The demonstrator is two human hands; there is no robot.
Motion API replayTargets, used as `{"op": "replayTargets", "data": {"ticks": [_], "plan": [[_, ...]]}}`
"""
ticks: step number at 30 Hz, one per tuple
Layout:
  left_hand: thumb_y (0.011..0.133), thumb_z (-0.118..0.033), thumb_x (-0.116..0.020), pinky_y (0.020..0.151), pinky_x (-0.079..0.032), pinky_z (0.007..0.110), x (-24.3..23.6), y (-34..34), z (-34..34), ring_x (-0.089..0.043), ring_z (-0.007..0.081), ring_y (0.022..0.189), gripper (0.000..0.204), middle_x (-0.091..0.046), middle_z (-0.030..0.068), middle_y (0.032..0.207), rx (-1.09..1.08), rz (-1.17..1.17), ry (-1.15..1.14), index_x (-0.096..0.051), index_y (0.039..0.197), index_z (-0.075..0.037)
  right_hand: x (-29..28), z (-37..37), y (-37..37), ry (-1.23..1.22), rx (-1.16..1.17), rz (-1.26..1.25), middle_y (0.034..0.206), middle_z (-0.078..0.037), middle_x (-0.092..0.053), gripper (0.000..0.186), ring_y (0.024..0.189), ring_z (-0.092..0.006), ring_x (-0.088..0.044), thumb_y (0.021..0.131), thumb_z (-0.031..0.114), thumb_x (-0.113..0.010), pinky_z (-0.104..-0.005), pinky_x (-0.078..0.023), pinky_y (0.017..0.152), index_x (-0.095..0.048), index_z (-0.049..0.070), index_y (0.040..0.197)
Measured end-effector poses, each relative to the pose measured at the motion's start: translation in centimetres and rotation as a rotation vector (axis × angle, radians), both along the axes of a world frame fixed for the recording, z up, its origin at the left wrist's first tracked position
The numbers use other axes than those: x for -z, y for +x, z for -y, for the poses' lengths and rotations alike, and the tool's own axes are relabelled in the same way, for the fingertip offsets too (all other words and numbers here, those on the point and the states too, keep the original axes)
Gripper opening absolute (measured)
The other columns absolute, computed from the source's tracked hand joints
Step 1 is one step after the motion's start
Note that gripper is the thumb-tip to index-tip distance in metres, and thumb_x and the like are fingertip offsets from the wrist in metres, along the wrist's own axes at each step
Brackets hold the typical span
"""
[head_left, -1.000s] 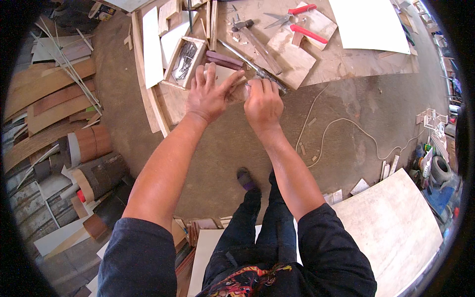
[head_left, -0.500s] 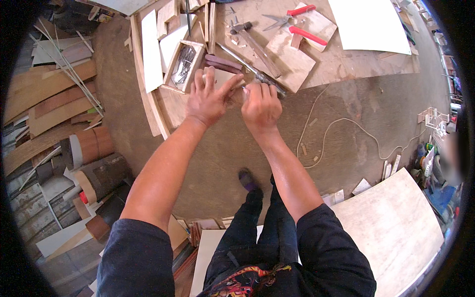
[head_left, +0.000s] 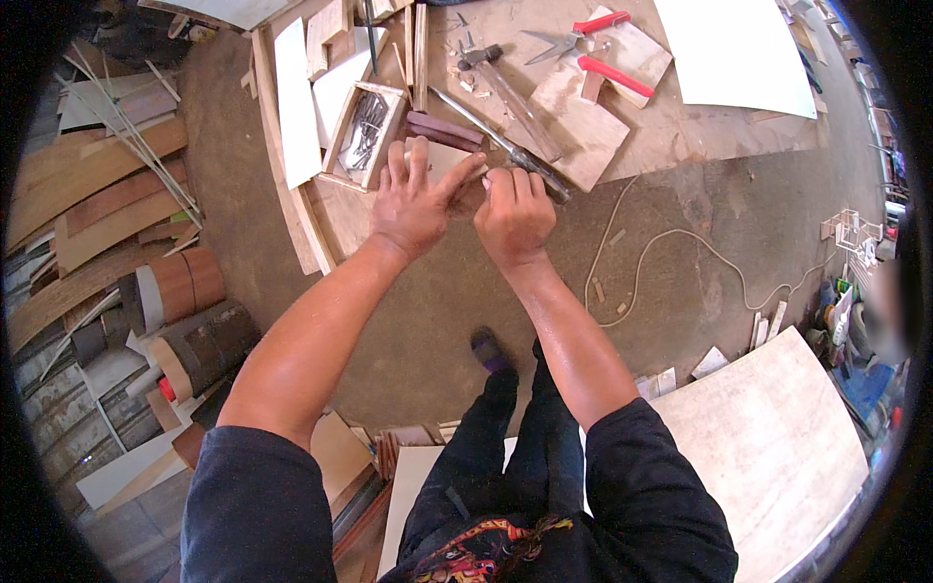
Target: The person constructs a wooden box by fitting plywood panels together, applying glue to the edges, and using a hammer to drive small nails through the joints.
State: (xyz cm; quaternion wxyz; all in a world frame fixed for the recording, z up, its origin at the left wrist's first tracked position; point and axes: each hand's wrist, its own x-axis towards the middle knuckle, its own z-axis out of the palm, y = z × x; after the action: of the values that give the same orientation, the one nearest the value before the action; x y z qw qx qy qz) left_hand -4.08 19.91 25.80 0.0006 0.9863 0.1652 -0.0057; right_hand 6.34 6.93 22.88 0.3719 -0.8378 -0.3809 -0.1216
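My left hand [head_left: 408, 202] rests with fingers spread on a small pale board [head_left: 450, 156] at the bench's front edge. Just right of it, my right hand [head_left: 514, 213] has curled fingers pinching something at the board's edge, too small and hidden to make out. A wooden box [head_left: 394, 117] of loose metal pieces stands left of the board, with purple-brown bars [head_left: 444, 129] behind it. A long metal tool [head_left: 540, 178] lies diagonally just beyond my right hand, beside a hammer [head_left: 525, 121]. Red-handled snips [head_left: 614, 78] lie on wood pieces farther right.
The workbench [head_left: 714, 136] holds white sheets [head_left: 729, 49] and offcuts. Stacked boards [head_left: 117, 185] and rolls [head_left: 180, 291] lie at left. A cable [head_left: 680, 235] snakes over the floor. A large pale panel [head_left: 758, 447] lies at lower right, near piled clutter [head_left: 846, 360].
The view has shifted slightly, so the bench sits a little lower and further right. My right hand has edged slightly left relative to the bench; my left hand keeps its spread pose.
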Motion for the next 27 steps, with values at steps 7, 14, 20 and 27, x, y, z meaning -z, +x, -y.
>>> {"op": "replayTargets", "data": {"ticks": [7,14,20,27], "plan": [[0.095,-0.043,-0.072,0.110,-0.042,0.061,-0.7,0.0,0.2,-0.036,0.0518,0.135,0.067,-0.035,0.0243,0.149,0.017,0.032,-0.017,-0.044,0.156,-0.049,-0.1,0.0,0.3,-0.002,-0.078,-0.039,0.084,-0.014,-0.062,0.012,0.078,-0.0353,-0.063,0.084,0.002,-0.067,-0.0461,-0.053,0.068,-0.065,0.005,0.095],[0.104,-0.045,-0.058,0.112,-0.039,0.059,-0.5,0.0,0.2,-0.031,0.0518,0.143,0.062,-0.034,0.0253,0.158,-0.065,-0.046,-0.052,-0.033,0.159,-0.055,-2.0,0.8,0.6,-0.115,-0.147,-0.174,0.089,-0.015,-0.063,0.017,0.078,-0.0370,-0.064,0.088,0.014,-0.073,-0.0476,-0.054,0.070,-0.066,0.006,0.101],[0.104,-0.050,-0.056,0.118,-0.035,0.061,-0.6,0.1,0.4,-0.033,0.0536,0.145,0.061,-0.036,0.0244,0.159,-0.076,-0.068,0.019,-0.031,0.159,-0.058,-4.9,4.5,3.0,-0.172,-0.041,0.095,0.095,-0.007,-0.060,0.025,0.087,-0.0282,-0.063,0.086,0.027,-0.076,-0.0419,-0.052,0.067,-0.064,0.012,0.102],[0.103,-0.054,-0.057,0.115,-0.043,0.056,0.4,-0.4,-0.4,-0.038,0.0521,0.143,0.061,-0.038,0.0243,0.158,0.061,0.057,0.052,-0.031,0.157,-0.063,-3.8,4.7,5.0,-0.432,-0.036,0.288,0.094,-0.004,-0.060,0.022,0.089,-0.0234,-0.062,0.084,0.025,-0.074,-0.0376,-0.051,0.068,-0.064,0.013,0.100]]}}
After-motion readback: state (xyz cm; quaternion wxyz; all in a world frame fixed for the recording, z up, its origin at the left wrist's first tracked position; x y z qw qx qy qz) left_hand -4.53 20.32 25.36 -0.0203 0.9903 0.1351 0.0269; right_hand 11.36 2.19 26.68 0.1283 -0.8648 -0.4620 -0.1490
